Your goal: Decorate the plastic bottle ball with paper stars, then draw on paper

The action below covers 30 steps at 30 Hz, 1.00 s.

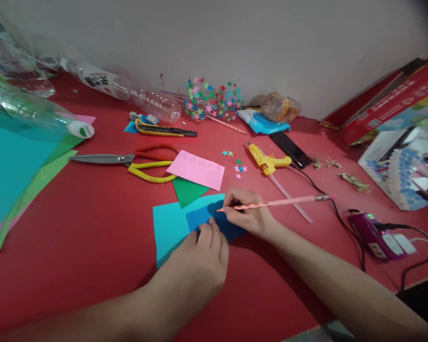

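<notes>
In my right hand is a pink patterned pencil, its fingers closed round it near the point. The tip is at the surface of a dark blue piece of paper. My left hand presses that paper down with bent fingers held close together, covering part of it. Beneath lies a larger turquoise sheet. Just beyond are a green paper piece and a pink paper strip with faint star outlines. Small coloured paper stars lie loose farther right.
Scissors, a yellow utility knife and a yellow glue gun lie beyond my hands. Plastic bottles, one star-covered, line the wall. A phone and a purple power adapter with cables are right; coloured sheets are left.
</notes>
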Available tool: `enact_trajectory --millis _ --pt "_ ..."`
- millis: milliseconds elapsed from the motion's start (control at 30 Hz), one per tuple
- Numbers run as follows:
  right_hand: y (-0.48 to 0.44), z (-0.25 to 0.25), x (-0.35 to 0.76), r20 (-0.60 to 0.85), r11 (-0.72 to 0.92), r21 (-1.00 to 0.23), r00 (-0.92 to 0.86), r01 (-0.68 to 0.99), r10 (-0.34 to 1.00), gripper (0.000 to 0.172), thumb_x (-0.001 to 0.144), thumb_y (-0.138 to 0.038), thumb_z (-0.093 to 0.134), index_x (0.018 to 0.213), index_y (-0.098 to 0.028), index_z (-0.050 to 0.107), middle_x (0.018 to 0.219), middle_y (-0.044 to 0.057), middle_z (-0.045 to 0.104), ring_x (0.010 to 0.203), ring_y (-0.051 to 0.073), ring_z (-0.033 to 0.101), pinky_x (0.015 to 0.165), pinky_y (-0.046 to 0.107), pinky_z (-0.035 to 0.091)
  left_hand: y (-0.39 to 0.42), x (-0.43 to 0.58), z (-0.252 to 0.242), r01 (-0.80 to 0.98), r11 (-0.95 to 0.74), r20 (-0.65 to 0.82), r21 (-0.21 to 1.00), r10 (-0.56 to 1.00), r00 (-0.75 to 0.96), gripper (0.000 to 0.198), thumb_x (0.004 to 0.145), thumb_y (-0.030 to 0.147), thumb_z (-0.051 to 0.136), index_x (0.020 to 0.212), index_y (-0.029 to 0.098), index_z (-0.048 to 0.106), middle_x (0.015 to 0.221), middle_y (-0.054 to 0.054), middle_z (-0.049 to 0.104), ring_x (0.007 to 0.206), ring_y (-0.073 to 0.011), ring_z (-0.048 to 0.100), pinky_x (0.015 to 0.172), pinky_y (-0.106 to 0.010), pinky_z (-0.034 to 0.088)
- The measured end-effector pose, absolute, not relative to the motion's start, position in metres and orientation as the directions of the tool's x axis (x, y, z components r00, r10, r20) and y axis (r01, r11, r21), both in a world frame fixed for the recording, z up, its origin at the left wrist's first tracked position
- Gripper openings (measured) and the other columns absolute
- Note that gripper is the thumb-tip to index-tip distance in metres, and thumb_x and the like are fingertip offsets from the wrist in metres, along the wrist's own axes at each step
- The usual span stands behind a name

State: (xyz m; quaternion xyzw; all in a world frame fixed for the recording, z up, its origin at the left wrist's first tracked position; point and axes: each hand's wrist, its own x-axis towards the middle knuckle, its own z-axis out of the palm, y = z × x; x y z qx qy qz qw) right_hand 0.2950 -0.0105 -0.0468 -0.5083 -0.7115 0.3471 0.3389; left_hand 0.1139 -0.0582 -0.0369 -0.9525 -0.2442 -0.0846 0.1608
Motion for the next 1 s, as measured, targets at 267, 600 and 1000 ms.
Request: enact_trajectory --millis 267,600,1000 --pt "-0.0102 -0.0482 0.2939 0.131 0.249 -0.828 -0.258 0.502 0.957 0.011 0.071 -0.015 0.054 0.063 -0.018 0.048 0.057 -0.005 0.046 0.052 0.008 0.040 0.048 0.018 0.031 -0.0580 0.1146 -0.0408 0.496 -0.824 0.256 -0.275 0.435 0.863 0.035 0.078 0.007 0.045 0.106 0.001 0.064 0.104 -0.025 0.068 0.090 -0.0293 0.066 0.067 -0.035 0.055" --pt "-0.0107 -0.0464 0.2896 0.179 0.254 -0.807 -0.189 0.533 0.965 0.011 0.075 -0.015 0.055 0.066 -0.018 0.050 0.061 -0.005 0.050 0.056 0.008 0.046 0.050 0.018 0.034 -0.0586 0.1153 -0.0412 0.498 -0.821 0.259 -0.280 0.435 0.862 0.036 0.079 0.007 0.042 0.107 0.001 0.063 0.105 -0.025 0.068 0.089 -0.0291 0.066 0.066 -0.034 0.055" --pt "-0.0097 -0.0512 0.2915 0.193 0.270 -0.774 -0.192 0.573 0.962 0.013 0.072 -0.013 0.055 0.064 -0.019 0.047 0.057 -0.006 0.047 0.053 0.007 0.044 0.047 0.017 0.031 -0.0578 0.1151 -0.0409 0.498 -0.820 0.279 -0.281 0.426 0.861 0.036 0.078 0.007 0.043 0.105 0.001 0.065 0.104 -0.024 0.069 0.087 -0.0292 0.067 0.065 -0.034 0.055"
